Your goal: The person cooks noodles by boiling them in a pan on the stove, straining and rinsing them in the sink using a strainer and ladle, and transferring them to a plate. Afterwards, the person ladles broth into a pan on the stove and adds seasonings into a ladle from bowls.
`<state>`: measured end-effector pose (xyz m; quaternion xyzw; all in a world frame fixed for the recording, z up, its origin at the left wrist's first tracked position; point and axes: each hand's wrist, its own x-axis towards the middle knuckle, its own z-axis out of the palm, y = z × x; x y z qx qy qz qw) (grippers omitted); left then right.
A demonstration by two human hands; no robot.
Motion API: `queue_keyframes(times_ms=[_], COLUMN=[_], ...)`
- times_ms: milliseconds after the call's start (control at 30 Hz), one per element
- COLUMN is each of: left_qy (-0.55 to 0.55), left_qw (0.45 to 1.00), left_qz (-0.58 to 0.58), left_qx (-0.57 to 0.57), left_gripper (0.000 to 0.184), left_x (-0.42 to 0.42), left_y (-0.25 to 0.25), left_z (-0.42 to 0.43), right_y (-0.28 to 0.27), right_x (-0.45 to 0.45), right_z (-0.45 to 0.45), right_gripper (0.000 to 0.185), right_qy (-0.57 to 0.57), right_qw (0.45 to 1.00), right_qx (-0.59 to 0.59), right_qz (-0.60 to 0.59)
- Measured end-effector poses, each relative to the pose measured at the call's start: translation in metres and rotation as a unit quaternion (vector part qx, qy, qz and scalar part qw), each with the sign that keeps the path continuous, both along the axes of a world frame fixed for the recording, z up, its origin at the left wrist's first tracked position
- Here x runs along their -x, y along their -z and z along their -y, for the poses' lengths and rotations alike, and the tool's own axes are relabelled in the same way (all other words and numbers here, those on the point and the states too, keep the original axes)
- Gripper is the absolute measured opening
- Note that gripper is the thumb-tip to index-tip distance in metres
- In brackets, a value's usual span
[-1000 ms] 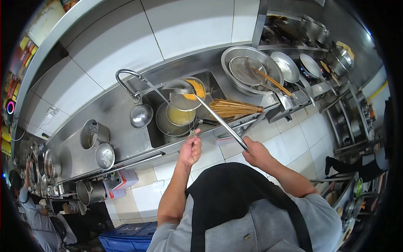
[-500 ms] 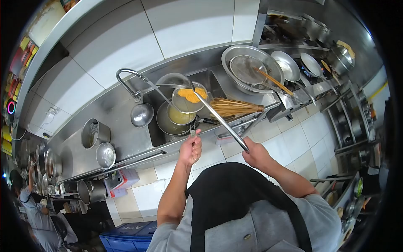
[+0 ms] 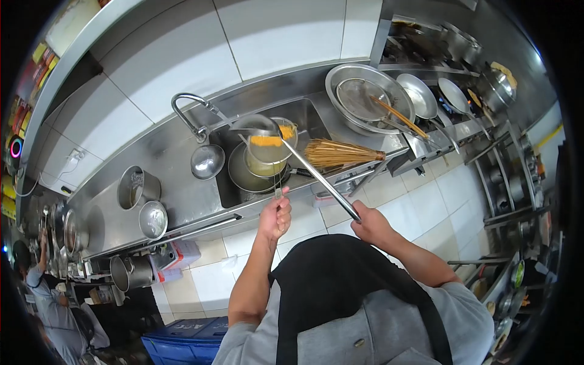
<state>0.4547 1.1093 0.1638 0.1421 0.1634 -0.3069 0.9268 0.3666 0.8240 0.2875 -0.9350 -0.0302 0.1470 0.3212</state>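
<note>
My left hand [image 3: 277,216] is closed around the thin handle of a mesh strainer [image 3: 285,150], which holds orange-yellow food [image 3: 266,140] over the sink. In my right hand [image 3: 371,224] is the long metal handle of a ladle [image 3: 323,182]. The ladle's bowl [image 3: 258,123] is tilted above the strainer and hides part of the food. Beneath the strainer is a small container of yellowish liquid [image 3: 261,168], standing in a wider pan [image 3: 238,173] in the sink. A stream from the tap [image 3: 204,131] runs down by the ladle's bowl.
A bamboo whisk brush [image 3: 340,152] lies right of the sink [image 3: 313,115]. Beyond it are a large basin [image 3: 336,73] holding a round strainer, and pans [image 3: 417,97] by the burners. Bowls [image 3: 207,162] and a pot [image 3: 152,191] stand left. Another person [image 3: 55,310] is far left.
The ladle's bowl has come down and right, tilting over the strainer and covering more of the food. Both hands have stayed nearly in place. The view has shifted slightly.
</note>
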Motion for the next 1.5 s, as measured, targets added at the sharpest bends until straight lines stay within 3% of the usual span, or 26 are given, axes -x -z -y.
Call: queue_keyframes(times_ms=[167, 267, 367, 433, 567, 667, 933, 1000, 1333, 1400, 1467, 1500], left_qy=[-0.030, -0.044, -0.038, -0.036, -0.021, -0.013, -0.011, -0.023, -0.041, -0.083, -0.049, -0.050], left_qw=[0.999, 0.997, 0.987, 0.985, 0.982, 0.990, 0.991, 0.997, 0.993, 0.993, 0.998, 0.995], left_qz=[-0.009, 0.009, -0.028, -0.023, -0.001, 0.025, 0.009, 0.002, 0.002, -0.021, 0.000, -0.001], left_qx=[0.032, -0.064, -0.154, -0.165, -0.185, -0.138, -0.135, -0.074, -0.112, -0.079, -0.048, -0.092], left_gripper=[0.024, 0.023, 0.024, 0.023, 0.023, 0.025, 0.027, 0.025, 0.026, 0.026, 0.027, 0.027], left_x=[0.010, 0.019, 0.010, 0.016, 0.019, 0.005, 0.017, -0.007, -0.016, -0.028, -0.012, -0.001], left_y=[0.011, 0.006, -0.007, -0.004, 0.001, -0.001, -0.019, -0.011, -0.029, -0.033, -0.032, -0.037], left_z=[-0.005, -0.019, -0.030, -0.035, -0.041, -0.039, -0.038, -0.035, -0.038, -0.047, -0.051, -0.046], right_y=[-0.010, 0.005, -0.002, -0.027, -0.007, -0.004, -0.022, -0.020, -0.004, -0.002, -0.005, -0.004], right_x=[-0.009, -0.020, -0.046, -0.058, -0.067, -0.075, -0.070, -0.072, -0.061, -0.063, -0.061, -0.060], right_z=[-0.009, -0.013, -0.026, -0.042, -0.041, -0.044, -0.042, -0.037, -0.021, -0.018, -0.015, -0.015], right_gripper=[0.022, 0.018, 0.021, 0.018, 0.019, 0.021, 0.024, 0.026, 0.028, 0.026, 0.025, 0.024], right_qy=[0.029, 0.012, -0.032, 0.029, 0.028, 0.016, 0.075, 0.077, 0.084, 0.079, 0.071, 0.067], right_qw=[1.000, 0.996, 0.991, 0.975, 0.972, 0.978, 0.966, 0.966, 0.959, 0.964, 0.963, 0.958], right_qx=[-0.005, -0.047, -0.124, -0.178, -0.196, -0.160, -0.226, -0.214, -0.241, -0.218, -0.230, -0.246], right_qz=[0.002, 0.078, 0.027, -0.129, -0.127, -0.131, -0.103, -0.126, -0.121, -0.128, -0.124, -0.129])
